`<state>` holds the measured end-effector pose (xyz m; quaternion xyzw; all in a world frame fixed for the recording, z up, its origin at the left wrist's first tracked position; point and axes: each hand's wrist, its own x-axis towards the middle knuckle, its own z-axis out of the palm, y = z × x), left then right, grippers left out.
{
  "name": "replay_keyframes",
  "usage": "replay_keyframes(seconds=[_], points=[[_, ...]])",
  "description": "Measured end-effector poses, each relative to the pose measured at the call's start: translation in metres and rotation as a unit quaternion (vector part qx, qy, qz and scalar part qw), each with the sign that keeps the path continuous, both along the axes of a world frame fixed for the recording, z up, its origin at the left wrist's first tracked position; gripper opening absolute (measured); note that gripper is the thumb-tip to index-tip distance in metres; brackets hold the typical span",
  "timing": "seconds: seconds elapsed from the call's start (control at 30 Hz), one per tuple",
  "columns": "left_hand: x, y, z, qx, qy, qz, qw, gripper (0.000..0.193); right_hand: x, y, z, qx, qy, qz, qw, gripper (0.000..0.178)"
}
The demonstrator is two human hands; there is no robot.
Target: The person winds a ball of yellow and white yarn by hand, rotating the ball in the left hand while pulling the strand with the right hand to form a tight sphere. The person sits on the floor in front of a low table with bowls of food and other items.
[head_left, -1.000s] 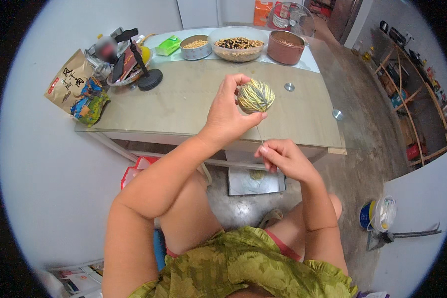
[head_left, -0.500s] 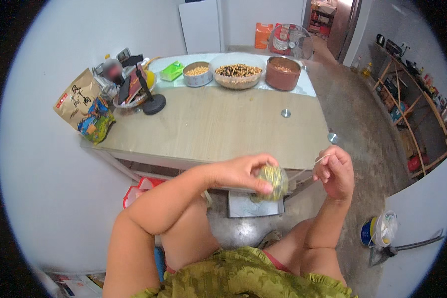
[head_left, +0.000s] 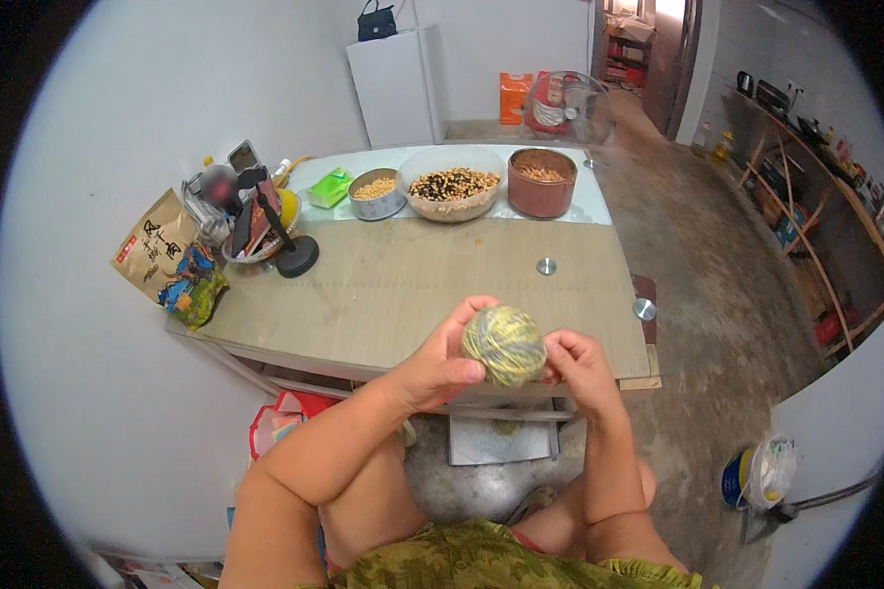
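Note:
In front of the table's near edge, a ball of yellow-green and grey yarn rests in my left hand. The fingers and thumb of that hand curl round its left side. Against the ball's right side is my right hand, its thumb and forefinger pinched together. They close on the yarn strand, though the strand itself is hard to make out at this moment. Some of the right fingertips are hidden beside the ball.
Along the table's far side stand a tin of pale kernels, a clear bowl of mixed kernels and a brown pot. A tan food bag and black stand are at left. A bucket sits on the right floor.
My right hand has come left from out at the strand's end to the ball's side. The ball has risen slightly and moved a little left in my left hand. The view has tilted up.

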<state>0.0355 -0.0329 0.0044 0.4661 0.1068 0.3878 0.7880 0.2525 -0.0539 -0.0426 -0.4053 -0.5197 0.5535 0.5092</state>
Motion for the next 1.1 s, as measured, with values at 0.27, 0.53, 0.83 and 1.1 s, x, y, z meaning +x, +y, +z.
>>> replay_keyframes(seconds=[0.27, 0.53, 0.83, 1.1], points=[[0.001, 0.013, 0.004, 0.086, 0.054, 0.244, 0.964, 0.068, -0.037, -0.004, -0.002, -0.025, -0.069, 0.134, 0.988, 0.025], [-0.009, 0.022, -0.013, 0.132, 0.161, 0.394, 0.895, 0.069, -0.052, -0.020, 0.030, 0.005, -0.095, 0.288, 0.953, 0.023], [-0.034, 0.005, -0.018, 0.106, 0.230, 0.132, 0.958, 0.062, -0.026, -0.036, 0.058, 0.036, -0.011, 0.155, 0.987, 0.019], [-0.046, -0.018, -0.011, 0.001, 0.179, -0.123, 0.976, 0.069, -0.032, -0.008, 0.040, 0.078, 0.083, -0.004, 0.993, 0.022]])
